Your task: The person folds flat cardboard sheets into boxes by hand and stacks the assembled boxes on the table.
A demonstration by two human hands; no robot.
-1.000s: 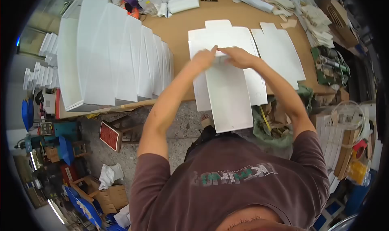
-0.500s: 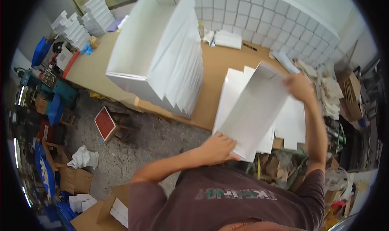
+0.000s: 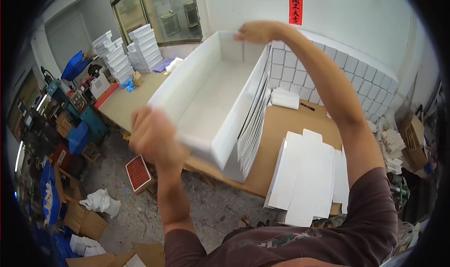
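A long open white box (image 3: 206, 93) lies at the top of the nested stack of white boxes (image 3: 253, 136), on the left part of the table. At its far end, my right hand (image 3: 257, 33) has its fingers bent over the rim. My left hand (image 3: 157, 136) is at the near left corner, blurred by motion, and its contact with the box cannot be made out. Flat white cardboard blanks (image 3: 302, 178) lie in a pile at the table's right front.
Stacked small white boxes (image 3: 145, 49) stand at the back left. More small boxes (image 3: 337, 70) line the wall behind the brown table (image 3: 276, 126). A white roll (image 3: 284, 98) lies near them. A red-topped stool (image 3: 138, 173) stands on the floor.
The white box my hands held over the flat blanks has moved left and up onto the stack. Both hands have moved left with it, and the view has turned left and up.
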